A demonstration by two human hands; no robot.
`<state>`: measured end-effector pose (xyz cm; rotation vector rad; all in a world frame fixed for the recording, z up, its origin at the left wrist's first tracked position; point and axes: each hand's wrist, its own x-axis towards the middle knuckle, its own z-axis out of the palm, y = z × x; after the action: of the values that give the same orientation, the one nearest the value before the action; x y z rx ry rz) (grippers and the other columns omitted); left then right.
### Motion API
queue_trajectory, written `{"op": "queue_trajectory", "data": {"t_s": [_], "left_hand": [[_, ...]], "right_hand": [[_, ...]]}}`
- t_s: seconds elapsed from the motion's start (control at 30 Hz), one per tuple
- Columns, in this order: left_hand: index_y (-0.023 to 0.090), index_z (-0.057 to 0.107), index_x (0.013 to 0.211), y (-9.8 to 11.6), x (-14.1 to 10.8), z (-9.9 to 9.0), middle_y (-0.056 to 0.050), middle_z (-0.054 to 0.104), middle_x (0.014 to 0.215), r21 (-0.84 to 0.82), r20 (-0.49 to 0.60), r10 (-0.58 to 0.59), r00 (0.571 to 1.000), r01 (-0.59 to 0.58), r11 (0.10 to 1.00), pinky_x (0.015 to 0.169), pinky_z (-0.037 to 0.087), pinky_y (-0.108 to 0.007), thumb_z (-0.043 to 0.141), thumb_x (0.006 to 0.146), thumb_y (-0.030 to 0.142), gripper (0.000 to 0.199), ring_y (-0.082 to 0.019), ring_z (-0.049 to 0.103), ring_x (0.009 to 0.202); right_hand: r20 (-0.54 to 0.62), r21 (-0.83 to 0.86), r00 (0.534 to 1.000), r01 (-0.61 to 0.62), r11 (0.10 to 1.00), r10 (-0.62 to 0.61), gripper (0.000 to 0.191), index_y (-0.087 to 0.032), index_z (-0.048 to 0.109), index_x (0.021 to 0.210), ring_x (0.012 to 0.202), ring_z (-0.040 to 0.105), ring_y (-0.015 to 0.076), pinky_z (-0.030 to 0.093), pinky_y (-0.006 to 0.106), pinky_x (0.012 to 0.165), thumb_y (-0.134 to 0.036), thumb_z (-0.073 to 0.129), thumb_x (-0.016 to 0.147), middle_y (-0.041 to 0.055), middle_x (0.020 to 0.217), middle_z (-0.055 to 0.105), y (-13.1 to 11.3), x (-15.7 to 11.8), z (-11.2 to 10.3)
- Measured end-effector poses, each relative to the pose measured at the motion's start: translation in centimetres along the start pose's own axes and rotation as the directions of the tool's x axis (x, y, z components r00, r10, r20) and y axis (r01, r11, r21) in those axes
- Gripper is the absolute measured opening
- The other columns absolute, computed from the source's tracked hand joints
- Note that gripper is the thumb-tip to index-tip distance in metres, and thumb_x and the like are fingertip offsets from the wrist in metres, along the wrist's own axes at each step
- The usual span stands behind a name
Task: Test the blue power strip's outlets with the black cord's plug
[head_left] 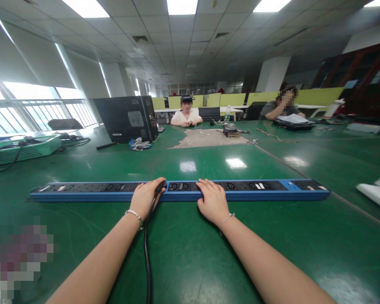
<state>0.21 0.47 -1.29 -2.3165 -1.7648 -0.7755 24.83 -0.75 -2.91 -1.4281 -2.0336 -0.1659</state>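
A long blue-edged power strip (pixel 183 196) with black sockets along its top lies crosswise on the green table in front of me. My left hand (pixel 144 198) is closed at the strip's middle, around the plug of a black power cord (pixel 147 245). The plug is against the strip's top, partly hidden by my fingers; how deep it sits in a socket cannot be seen. From the plug, the cord runs down toward me. Right of it, my right hand (pixel 213 200) grips the strip, fingers over the top and thumb at the near side.
Beyond the strip stand a black computer case (pixel 125 118) and grey gloves (pixel 140 144). A green basket (pixel 25 150) with cables is at left, a white object (pixel 376 194) at right. Two people (pixel 186 116) sit across the table. A blurred patch covers the lower left.
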Motion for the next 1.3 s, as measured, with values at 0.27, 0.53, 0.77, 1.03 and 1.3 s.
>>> {"op": "queue_trajectory", "data": {"t_s": [0.27,0.53,0.77,1.03,1.3], "left_hand": [[0.029,0.054,0.115,0.1,-0.2,0.7,-0.002,0.068,0.104,-0.041,-0.041,-0.035,0.999,0.034,0.999,0.093,0.039,-0.037,0.042,0.089,0.036,0.029,-0.019,0.061,0.097],[0.027,0.055,0.114,-0.1,-0.1,0.8,-0.002,0.069,0.102,-0.217,-0.148,-0.174,0.973,0.14,0.966,0.091,0.042,-0.037,0.044,0.087,0.036,0.031,-0.019,0.063,0.091],[0.026,0.055,0.117,-0.7,0.1,-1.3,-0.002,0.067,0.107,-0.331,-0.144,-0.343,0.928,0.281,0.901,0.083,0.048,-0.031,0.045,0.085,0.042,0.038,-0.021,0.063,0.094],[0.026,0.056,0.116,1.2,0.1,-0.8,-0.002,0.068,0.108,-0.328,-0.109,-0.227,0.968,0.18,0.927,0.087,0.047,-0.033,0.045,0.085,0.04,0.036,-0.02,0.063,0.096],[0.029,0.053,0.119,5.3,2.0,0.0,0.001,0.068,0.109,-0.274,-0.039,-0.137,0.99,0.121,0.954,0.09,0.045,-0.031,0.044,0.088,0.037,0.033,-0.018,0.064,0.096]], "right_hand": [[0.005,0.007,1.0,0.0,1.0,-0.001,0.048,-0.02,0.057,0.117,0.122,0.044,0.0193,0.027,0.037,0.101,-0.013,0.046,0.072,0.0041,0.129,0.055,-0.1,0.0,-0.1],[-0.001,0.007,1.0,0.002,1.0,-0.002,0.047,-0.02,0.057,0.117,0.121,0.044,0.0188,0.027,0.037,0.101,-0.013,0.046,0.072,0.0039,0.129,0.056,0.0,0.0,-0.1],[-0.005,0.048,1.0,0.002,0.999,-0.002,0.049,-0.018,0.057,0.116,0.12,0.045,0.0196,0.026,0.038,0.102,-0.011,0.045,0.07,0.0051,0.127,0.057,0.1,0.0,0.1],[-0.048,0.191,0.999,0.016,0.982,-0.007,0.061,-0.013,0.054,0.12,0.114,0.051,0.0189,0.031,0.039,0.104,-0.003,0.04,0.061,0.0092,0.122,0.06,0.9,0.6,0.0],[-0.184,0.301,0.983,0.065,0.951,-0.009,0.061,-0.013,0.055,0.117,0.11,0.054,0.0199,0.036,0.041,0.104,-0.004,0.038,0.06,0.0094,0.117,0.061,2.0,0.9,0.7]]}}
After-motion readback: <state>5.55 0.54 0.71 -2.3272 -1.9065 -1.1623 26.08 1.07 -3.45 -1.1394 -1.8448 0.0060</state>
